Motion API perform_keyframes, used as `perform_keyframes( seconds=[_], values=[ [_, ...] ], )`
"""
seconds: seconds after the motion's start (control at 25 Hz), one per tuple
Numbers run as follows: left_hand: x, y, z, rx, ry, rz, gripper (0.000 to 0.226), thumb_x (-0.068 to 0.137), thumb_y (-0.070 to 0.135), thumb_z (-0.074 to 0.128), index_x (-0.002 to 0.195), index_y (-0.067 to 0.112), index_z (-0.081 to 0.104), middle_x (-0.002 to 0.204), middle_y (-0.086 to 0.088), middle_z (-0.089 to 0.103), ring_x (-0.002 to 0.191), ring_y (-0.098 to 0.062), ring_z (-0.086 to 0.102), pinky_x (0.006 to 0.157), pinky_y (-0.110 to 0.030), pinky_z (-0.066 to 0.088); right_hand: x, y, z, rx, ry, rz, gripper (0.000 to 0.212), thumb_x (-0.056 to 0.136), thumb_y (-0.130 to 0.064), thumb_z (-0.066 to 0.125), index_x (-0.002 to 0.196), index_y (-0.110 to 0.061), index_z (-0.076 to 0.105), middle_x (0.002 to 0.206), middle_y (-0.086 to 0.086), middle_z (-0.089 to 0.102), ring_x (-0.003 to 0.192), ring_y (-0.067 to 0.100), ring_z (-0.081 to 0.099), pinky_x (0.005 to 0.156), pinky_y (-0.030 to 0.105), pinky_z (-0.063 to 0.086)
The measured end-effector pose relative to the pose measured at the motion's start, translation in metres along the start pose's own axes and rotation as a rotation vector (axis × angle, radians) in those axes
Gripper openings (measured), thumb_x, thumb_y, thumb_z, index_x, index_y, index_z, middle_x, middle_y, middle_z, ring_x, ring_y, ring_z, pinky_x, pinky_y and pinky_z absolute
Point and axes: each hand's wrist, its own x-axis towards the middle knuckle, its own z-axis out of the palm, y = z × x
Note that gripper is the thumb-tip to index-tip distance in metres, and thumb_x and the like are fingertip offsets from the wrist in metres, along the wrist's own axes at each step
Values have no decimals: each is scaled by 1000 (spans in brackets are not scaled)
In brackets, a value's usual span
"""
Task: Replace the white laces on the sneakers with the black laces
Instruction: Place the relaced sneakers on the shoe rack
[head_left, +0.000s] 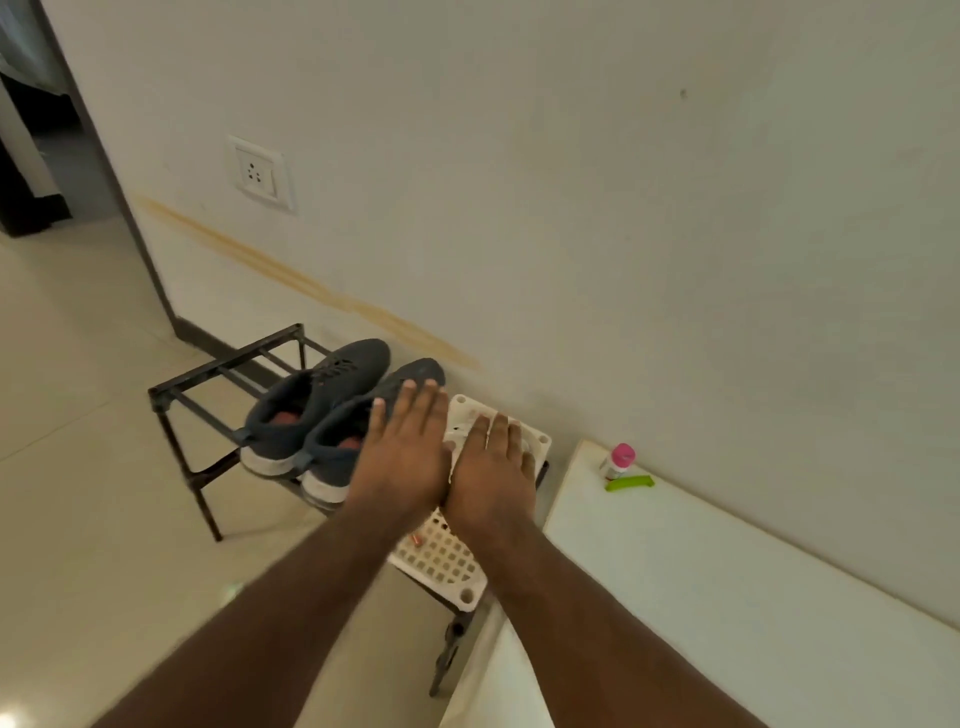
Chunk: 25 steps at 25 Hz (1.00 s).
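Two dark grey sneakers stand side by side on a low black metal rack (179, 384), toes toward the wall. The left sneaker (311, 400) shows dark lacing. My left hand (408, 441) stretches out flat, palm down, fingers straight, over the right sneaker (332, 447). My right hand (493, 457) lies flat beside it, fingers straight, over a white perforated plastic tray (441, 564). Neither hand holds anything. No white laces and no loose black laces show.
A white counter (727, 597) runs along the wall at the right, with a small pink-capped bottle (618, 460) and a green clip-like piece (628, 483) on it. A wall socket (260, 174) sits above. Pale tiled floor (78, 467) spreads left; a doorway opens far left.
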Motion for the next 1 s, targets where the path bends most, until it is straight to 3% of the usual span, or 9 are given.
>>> perform_keyframes(
  seconds=[0.16, 0.32, 0.44, 0.52, 0.64, 0.76, 0.84, 0.92, 1.0],
  values=[
    [10, 77, 33, -45, -66, 166, 62, 106, 34, 23, 157, 12, -4, 166, -6, -5, 153, -24, -9, 123, -47, -2, -12, 78, -14, -36, 56, 115, 65, 105, -36, 31, 159, -8, 5, 167, 14, 3, 154, 30, 2, 123, 49, 14],
    [20, 139, 69, -193, -158, 316, 62, 105, 30, 33, 157, 10, 7, 165, -8, 13, 152, -24, 10, 122, -42, 14, -26, 149, -17, -30, 39, 190, 65, 102, -29, 38, 158, -7, 11, 165, 13, 12, 154, 30, 8, 122, 48, 20],
    [32, 161, 91, -410, -209, 258, 66, 95, 20, 50, 153, 3, 24, 154, -15, 36, 142, -29, 34, 116, -39, 29, -19, 192, -12, 118, -13, 192, 57, 91, -19, 48, 145, -8, 38, 145, 11, 46, 138, 29, 39, 110, 42, 40],
    [46, 173, 100, -499, -210, 159, 62, 89, 18, 53, 147, 2, 35, 144, -16, 48, 133, -32, 46, 110, -37, 36, -6, 213, -8, 180, 10, 188, 45, 88, -18, 47, 133, -12, 50, 130, 8, 57, 126, 29, 50, 101, 41, 47],
    [74, 198, 108, -526, -208, 4, 65, 95, 19, 55, 152, 4, 27, 148, -18, 44, 136, -34, 42, 112, -39, 32, 17, 237, -4, 160, 23, 144, 52, 92, -10, 47, 143, -11, 45, 146, 10, 49, 138, 30, 41, 111, 41, 40],
    [93, 213, 114, -514, -187, 48, 54, 97, 18, 54, 148, 10, 39, 139, -18, 55, 127, -35, 52, 106, -40, 40, 34, 251, -2, 136, -27, 160, 55, 92, -3, 46, 147, -9, 42, 154, 14, 40, 144, 30, 34, 115, 41, 34],
    [92, 218, 111, -512, -193, 100, 36, 95, 13, 54, 131, 12, 54, 117, -15, 66, 108, -36, 61, 92, -41, 47, 38, 257, -1, 123, -26, 161, 40, 90, -2, 45, 127, -8, 58, 131, 15, 56, 126, 34, 50, 99, 40, 47],
    [85, 216, 105, -554, -190, 94, 24, 93, 13, 58, 117, 12, 58, 104, -11, 68, 96, -32, 63, 83, -39, 48, 36, 259, 2, 83, 0, 175, 30, 89, -2, 43, 108, -8, 66, 101, 11, 56, 105, 33, 55, 76, 34, 44],
    [76, 201, 91, -629, -106, 14, 21, 90, 17, 62, 111, 16, 59, 99, -5, 68, 92, -24, 63, 80, -34, 48, 28, 247, 4, 99, 43, 171, 28, 90, -4, 46, 104, -11, 69, 93, 9, 56, 100, 34, 57, 71, 34, 41]
  ],
)
